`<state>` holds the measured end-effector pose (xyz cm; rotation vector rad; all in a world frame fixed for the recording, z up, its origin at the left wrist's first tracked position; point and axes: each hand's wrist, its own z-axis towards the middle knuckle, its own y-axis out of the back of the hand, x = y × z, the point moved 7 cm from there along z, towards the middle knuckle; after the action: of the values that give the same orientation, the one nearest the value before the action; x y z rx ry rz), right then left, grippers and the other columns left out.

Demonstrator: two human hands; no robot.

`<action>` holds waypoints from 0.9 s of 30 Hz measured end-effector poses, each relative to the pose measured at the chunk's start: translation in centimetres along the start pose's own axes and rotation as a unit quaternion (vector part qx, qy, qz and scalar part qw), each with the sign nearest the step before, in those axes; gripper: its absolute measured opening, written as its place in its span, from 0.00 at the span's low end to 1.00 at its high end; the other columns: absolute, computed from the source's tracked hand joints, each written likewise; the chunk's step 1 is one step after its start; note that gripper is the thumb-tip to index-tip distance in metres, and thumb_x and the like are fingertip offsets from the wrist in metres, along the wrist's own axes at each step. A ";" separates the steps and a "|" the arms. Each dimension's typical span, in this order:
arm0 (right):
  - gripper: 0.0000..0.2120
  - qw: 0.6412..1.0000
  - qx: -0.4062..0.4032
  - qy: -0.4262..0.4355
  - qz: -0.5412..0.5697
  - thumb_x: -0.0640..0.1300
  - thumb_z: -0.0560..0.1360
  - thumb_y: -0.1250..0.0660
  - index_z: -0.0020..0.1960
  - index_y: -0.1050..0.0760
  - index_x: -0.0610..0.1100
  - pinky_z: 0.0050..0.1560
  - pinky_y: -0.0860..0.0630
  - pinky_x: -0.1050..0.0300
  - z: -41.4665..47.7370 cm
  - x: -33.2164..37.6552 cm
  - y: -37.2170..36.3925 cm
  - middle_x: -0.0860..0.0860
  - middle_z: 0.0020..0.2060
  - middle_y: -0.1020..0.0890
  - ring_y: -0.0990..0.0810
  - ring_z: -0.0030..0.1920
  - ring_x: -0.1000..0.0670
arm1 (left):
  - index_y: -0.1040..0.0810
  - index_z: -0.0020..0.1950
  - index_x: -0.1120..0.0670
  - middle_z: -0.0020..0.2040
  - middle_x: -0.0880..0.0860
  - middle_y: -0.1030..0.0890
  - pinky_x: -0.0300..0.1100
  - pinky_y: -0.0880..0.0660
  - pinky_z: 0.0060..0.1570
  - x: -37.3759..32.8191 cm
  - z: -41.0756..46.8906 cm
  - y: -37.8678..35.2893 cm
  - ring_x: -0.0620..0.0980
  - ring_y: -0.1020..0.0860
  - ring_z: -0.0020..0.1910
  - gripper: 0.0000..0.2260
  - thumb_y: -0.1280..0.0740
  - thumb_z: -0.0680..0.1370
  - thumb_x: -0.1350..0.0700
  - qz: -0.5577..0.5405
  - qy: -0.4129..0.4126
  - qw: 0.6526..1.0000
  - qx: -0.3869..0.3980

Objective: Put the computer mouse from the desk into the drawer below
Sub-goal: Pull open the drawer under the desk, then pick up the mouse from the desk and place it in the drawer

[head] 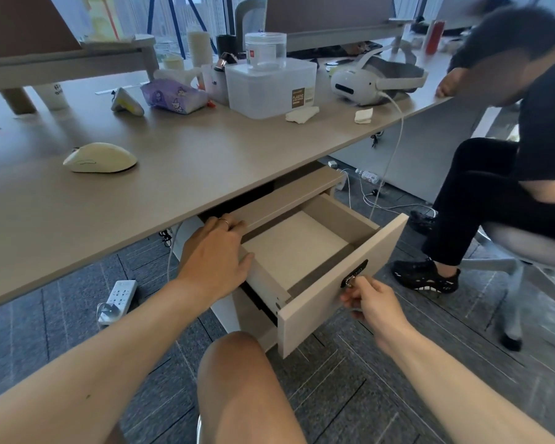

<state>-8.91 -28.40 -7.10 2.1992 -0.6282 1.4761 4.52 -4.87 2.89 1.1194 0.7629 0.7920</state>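
Mouse (100, 157) lies on the desk (205, 155), left side, near the front edge. Behind it to the right: pouch (173, 97), then box (269, 88) with a jar (265, 51) on top. Headset (375, 79) sits right of the box. Drawer (305, 251) hangs open below the desk, under its front edge. My left hand (217, 251) rests on the drawer's left wall. My right hand (372, 302) is at the key (351, 280) in the drawer front. Power strip (117, 301) lies on the floor, left of the drawer.

Bare forearms, bare knee (234, 357), thin ring (224, 223) on left hand (213, 254).
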 end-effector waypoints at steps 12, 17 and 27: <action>0.13 1.000 -0.008 -0.007 0.006 0.41 0.80 0.42 0.38 0.26 0.41 0.41 0.31 0.50 -1.0 -1.7 2.6 0.47 0.29 0.19 0.25 0.32 0.48 | 0.35 0.77 0.53 0.74 0.54 0.30 0.49 0.27 0.61 -0.9 -0.7 0.3 0.54 0.33 0.72 0.44 0.30 0.69 0.29 0.049 0.001 0.998 0.035; 0.14 1.000 -0.010 -0.004 0.009 0.41 0.80 0.43 0.37 0.27 0.41 0.42 0.30 0.50 -0.9 -1.8 2.7 0.46 0.30 0.19 0.25 0.33 0.47 | 0.34 0.77 0.53 0.74 0.54 0.29 0.50 0.27 0.61 -0.9 -0.7 0.1 0.55 0.32 0.71 0.44 0.30 0.68 0.29 0.048 -0.002 0.998 0.031; 0.13 1.000 -0.008 -0.007 0.004 0.41 0.80 0.42 0.38 0.27 0.42 0.41 0.31 0.49 -0.7 -2.1 2.8 0.46 0.30 0.19 0.25 0.33 0.47 | 0.34 0.76 0.53 0.74 0.54 0.29 0.50 0.27 0.60 -0.8 -0.7 0.1 0.55 0.32 0.71 0.44 0.30 0.69 0.29 0.056 -0.005 0.997 0.043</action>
<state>-11.76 -29.95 -8.55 2.1992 -0.6529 1.4551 3.52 -5.25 2.88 1.2511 0.7364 0.8544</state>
